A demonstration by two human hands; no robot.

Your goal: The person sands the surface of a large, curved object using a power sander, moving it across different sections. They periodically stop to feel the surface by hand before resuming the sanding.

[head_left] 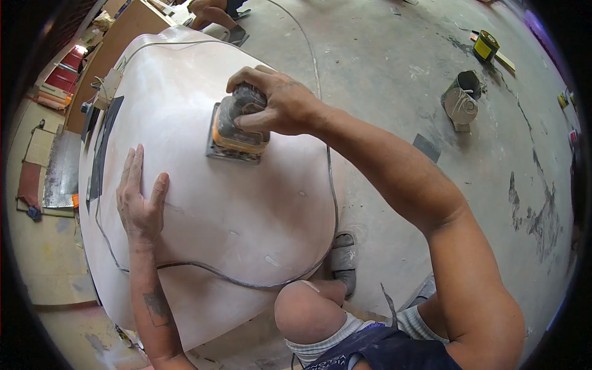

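My right hand (pixel 271 102) is wrapped round the black top of an electric sander (pixel 237 132), which has an orange band and a flat square base. The sander's base rests on a large pale, smoothly curved panel (pixel 203 203). Lower left of the sander, my left hand (pixel 140 197) lies on the same panel with its fingers stretched out and the thumb apart. A dark power cord (pixel 216 271) runs across the panel and loops round its right side. A dark flat strip (pixel 103 148) lies along the panel's left edge.
On the floor at upper right stand a black can with a yellow label (pixel 486 46) and an open metal can (pixel 464 92). A dark square sheet (pixel 427 148) lies nearer. Another person's leg (pixel 216 18) shows at the top. Boards (pixel 61 176) lie at left.
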